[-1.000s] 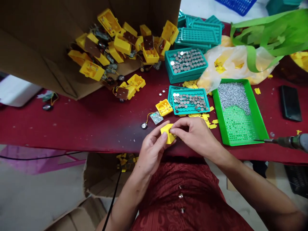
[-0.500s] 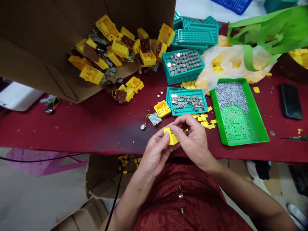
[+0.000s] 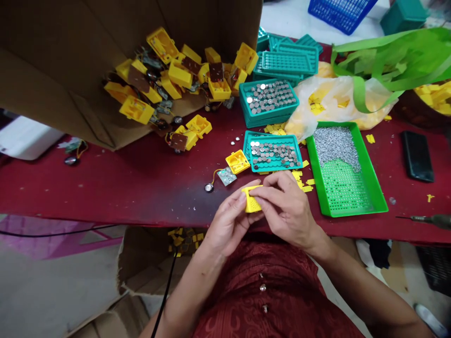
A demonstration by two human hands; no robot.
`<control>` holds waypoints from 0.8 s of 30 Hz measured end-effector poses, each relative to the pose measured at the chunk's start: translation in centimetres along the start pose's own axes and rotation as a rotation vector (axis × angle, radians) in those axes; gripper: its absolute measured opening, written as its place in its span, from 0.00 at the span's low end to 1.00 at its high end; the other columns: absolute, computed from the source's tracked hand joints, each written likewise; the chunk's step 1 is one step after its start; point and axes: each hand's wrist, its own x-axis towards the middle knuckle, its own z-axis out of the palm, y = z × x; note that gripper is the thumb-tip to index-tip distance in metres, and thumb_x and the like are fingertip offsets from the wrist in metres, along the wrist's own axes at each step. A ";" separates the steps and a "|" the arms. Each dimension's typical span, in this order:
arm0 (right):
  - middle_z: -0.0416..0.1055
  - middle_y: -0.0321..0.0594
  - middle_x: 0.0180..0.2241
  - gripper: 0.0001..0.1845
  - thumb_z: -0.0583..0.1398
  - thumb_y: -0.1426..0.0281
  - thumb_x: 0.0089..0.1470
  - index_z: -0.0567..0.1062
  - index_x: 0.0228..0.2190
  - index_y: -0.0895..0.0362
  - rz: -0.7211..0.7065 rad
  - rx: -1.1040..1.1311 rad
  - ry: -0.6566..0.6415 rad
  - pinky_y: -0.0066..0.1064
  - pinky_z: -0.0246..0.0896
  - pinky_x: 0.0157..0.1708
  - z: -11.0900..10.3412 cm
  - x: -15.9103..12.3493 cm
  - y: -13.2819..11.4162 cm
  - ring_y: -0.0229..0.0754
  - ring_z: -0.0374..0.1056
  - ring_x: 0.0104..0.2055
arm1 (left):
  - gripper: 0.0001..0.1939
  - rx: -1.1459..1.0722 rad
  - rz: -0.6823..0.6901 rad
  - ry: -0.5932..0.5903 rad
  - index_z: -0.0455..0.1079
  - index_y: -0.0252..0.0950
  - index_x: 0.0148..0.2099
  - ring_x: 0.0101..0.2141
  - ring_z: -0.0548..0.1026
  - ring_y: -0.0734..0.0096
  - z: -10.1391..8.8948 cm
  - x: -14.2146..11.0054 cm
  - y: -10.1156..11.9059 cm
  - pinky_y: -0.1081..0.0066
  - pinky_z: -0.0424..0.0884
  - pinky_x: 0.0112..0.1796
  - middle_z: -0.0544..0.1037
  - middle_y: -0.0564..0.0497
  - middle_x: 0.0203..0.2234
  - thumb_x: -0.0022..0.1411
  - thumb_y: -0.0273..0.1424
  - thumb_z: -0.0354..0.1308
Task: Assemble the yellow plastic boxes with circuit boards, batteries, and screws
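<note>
A small yellow plastic case (image 3: 252, 204) with a patch of tiny holes is between my hands, above the table's front edge. My left hand (image 3: 229, 216) grips it from the left, thumb on its side. My right hand (image 3: 287, 209) has its fingertips pinched at the case's upper right; whether they hold a smaller piece is hidden. Just beyond lies an open yellow case half (image 3: 237, 161), beside a circuit board (image 3: 226, 176) wired to a small round speaker (image 3: 209, 188). A teal tray of button cells (image 3: 275, 152) is behind my right hand.
A green tray of screws (image 3: 352, 188) stands to the right, near a black phone (image 3: 417, 156) and a screwdriver (image 3: 431, 220). Yellow cases with wired parts (image 3: 179, 73) spill from a big cardboard box (image 3: 88, 112). Flat yellow pieces (image 3: 307, 188) lie beside the green tray.
The yellow case has turned, so its face with the holes now shows. My right fingers have shifted over its top. The whole view has moved slightly.
</note>
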 end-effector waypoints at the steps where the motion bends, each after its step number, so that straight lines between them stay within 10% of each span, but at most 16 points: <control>1: 0.70 0.41 0.35 0.09 0.57 0.77 0.59 0.77 0.38 0.57 -0.008 -0.011 -0.017 0.36 0.65 0.38 -0.1 0.1 0.2 0.40 0.67 0.39 | 0.13 0.009 0.000 0.005 0.79 0.38 0.49 0.41 0.78 0.69 -0.1 0.0 0.1 0.74 0.76 0.41 0.81 0.47 0.44 0.61 0.32 0.64; 15: 0.74 0.47 0.35 0.12 0.56 0.72 0.62 0.81 0.34 0.59 0.157 -0.536 -0.136 0.39 0.60 0.40 3.0 3.1 5.6 0.48 0.63 0.40 | 0.15 -0.040 0.029 0.039 0.78 0.33 0.50 0.39 0.81 0.66 -1.0 -0.1 0.9 0.71 0.80 0.38 0.82 0.43 0.44 0.61 0.30 0.64; 24: 0.71 0.37 0.31 0.03 0.62 0.75 0.54 0.76 0.29 0.57 0.369 0.111 -0.006 0.31 0.63 0.36 1.1 2.0 1.8 0.38 0.68 0.35 | 0.15 -0.033 0.054 0.065 0.78 0.36 0.50 0.38 0.80 0.68 -0.9 0.0 0.3 0.72 0.79 0.39 0.83 0.46 0.43 0.60 0.31 0.65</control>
